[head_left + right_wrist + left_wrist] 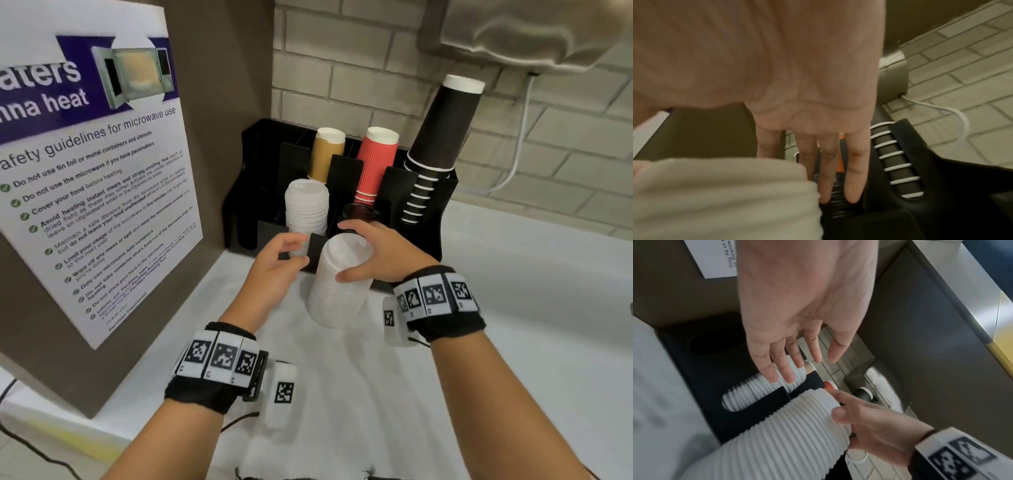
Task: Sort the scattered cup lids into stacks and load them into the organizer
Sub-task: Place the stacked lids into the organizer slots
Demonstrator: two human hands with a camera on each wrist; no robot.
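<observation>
The right hand [373, 253] curls round a tall stack of ribbed white plastic lids [337, 284]; the left hand [277, 263] hovers spread, holding nothing. Only the left wrist view shows the black slotted organizer [701, 369] front with loaded white lids [748, 391].

- poster [99, 192], left of the head view: cut-off white heading "aters" and "nna heat" on purple
- below it: "afety guidelines for microwave use"
- its ticked lines include "do not use tin foil or metal containers and utensils" and "cover your food before heating"
</observation>
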